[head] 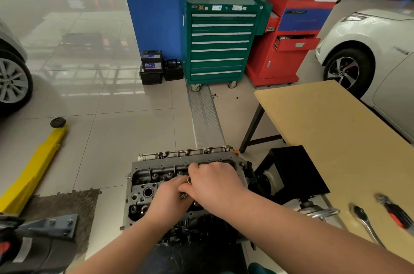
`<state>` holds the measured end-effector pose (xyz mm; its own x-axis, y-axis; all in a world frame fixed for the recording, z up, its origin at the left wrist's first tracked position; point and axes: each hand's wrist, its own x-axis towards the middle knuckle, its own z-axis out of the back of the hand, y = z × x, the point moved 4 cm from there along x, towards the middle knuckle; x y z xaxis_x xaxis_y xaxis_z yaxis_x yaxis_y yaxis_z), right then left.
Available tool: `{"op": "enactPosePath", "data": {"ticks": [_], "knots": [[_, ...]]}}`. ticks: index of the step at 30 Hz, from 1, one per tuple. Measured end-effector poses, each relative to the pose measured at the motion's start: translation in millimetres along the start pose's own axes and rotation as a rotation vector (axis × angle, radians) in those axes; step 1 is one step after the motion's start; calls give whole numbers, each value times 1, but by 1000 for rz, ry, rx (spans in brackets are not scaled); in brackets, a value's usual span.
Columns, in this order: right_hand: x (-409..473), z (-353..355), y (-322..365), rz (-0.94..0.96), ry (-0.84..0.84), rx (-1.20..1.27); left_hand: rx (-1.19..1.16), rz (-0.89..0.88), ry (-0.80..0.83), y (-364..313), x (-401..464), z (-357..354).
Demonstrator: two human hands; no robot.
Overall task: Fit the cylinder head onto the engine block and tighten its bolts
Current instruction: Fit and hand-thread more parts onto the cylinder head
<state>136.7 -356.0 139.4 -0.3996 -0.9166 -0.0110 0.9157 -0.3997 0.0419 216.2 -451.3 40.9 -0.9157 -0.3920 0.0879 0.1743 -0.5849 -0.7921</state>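
**Both hands on the cylinder head**

We can read very little writing here. The black battery (152, 60) by the blue pillar has a label with large letters, but they are too blurred for us to be sure of them. The green tool cabinet (218, 45) and the red cabinet (293, 33) carry small stickers that we cannot read.

The cylinder head (156, 181) sits on the engine block (192, 232), directly below us, beside the near left corner of the tabletop (331, 128). Our left hand (167, 198) lies over the middle of the head with its fingers curled down; what they touch is covered by the right hand. Our right hand (215, 184) crosses over it, fingers bent, and pinches a small shiny metal part (189, 180) between thumb and fingers. We cannot tell if this part is a bolt.

Most of the engine block is hidden under our forearms. On the tabletop, near its near edge, lie a ratchet (364, 221) and a red and black tool (395, 212), the second one cut off by the frame.
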Motion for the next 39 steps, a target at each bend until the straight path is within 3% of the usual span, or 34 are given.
{"op": "enactPosePath", "data": {"ticks": [5,9,17,25,34,39], "knots": [[-3,14,-1,245,113,63,-41,-105,102,-3,5,8],[-6,15,2,178,116,54,-97,-102,208,0,6,5],[-7,8,-1,98,21,161,-102,-74,39,4,-3,-1],[-7,-3,4,-150,-3,348,-78,-146,300,2,16,17],[13,46,11,1,-117,324,-173,-116,230,1,20,57],[20,36,24,48,-45,331,-48,-134,340,26,12,77]]}}
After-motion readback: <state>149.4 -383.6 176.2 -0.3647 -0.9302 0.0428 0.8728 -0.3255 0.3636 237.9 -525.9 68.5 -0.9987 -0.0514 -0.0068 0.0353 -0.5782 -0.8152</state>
